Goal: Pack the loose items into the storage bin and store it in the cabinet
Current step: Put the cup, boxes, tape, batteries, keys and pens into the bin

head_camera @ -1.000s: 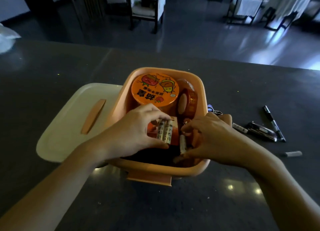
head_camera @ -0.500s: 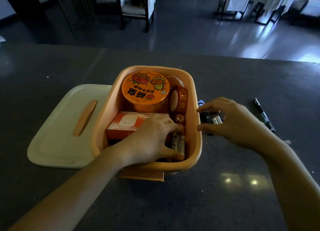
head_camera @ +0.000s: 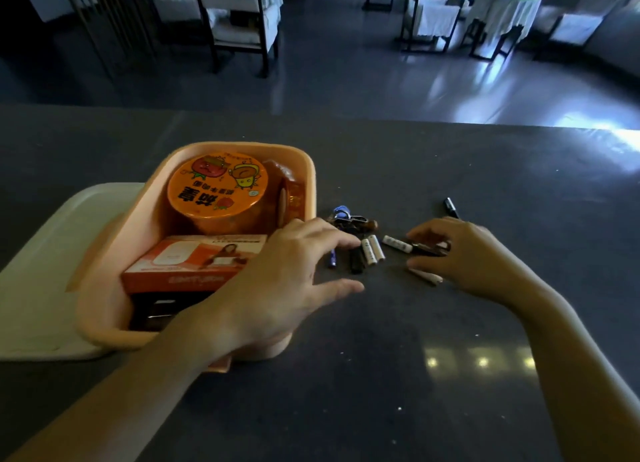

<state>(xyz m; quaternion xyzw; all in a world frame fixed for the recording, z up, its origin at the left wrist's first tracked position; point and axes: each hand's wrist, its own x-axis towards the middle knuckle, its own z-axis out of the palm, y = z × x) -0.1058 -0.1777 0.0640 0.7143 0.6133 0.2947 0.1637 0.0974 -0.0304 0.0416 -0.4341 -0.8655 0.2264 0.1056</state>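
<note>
The peach storage bin (head_camera: 242, 147) stands on the dark table. It holds an orange noodle cup (head_camera: 217, 184), a tape roll (head_camera: 292, 198) and an orange box (head_camera: 194, 259). My left hand (head_camera: 284, 274) reaches across the bin's right rim, fingers spread, its fingertips just short of two white batteries (head_camera: 372, 250). My right hand (head_camera: 460, 254) rests on the table, thumb and forefinger apart on either side of a dark clip-like item (head_camera: 426, 248). Between the hands lie a third battery (head_camera: 396, 243), a key bunch (head_camera: 349, 219) and a white cap (head_camera: 426, 276).
The bin's cream lid (head_camera: 52, 254) lies flat to its left. A black marker (head_camera: 451, 207) sits beyond my right hand, and a small purple pen (head_camera: 332, 259) is near the bin wall. Chairs and draped tables stand on the floor past the table's far edge.
My left hand has come out of the bin and moved right over the rim toward the batteries. My right hand has shifted right, off the key bunch and batteries to the dark item.
</note>
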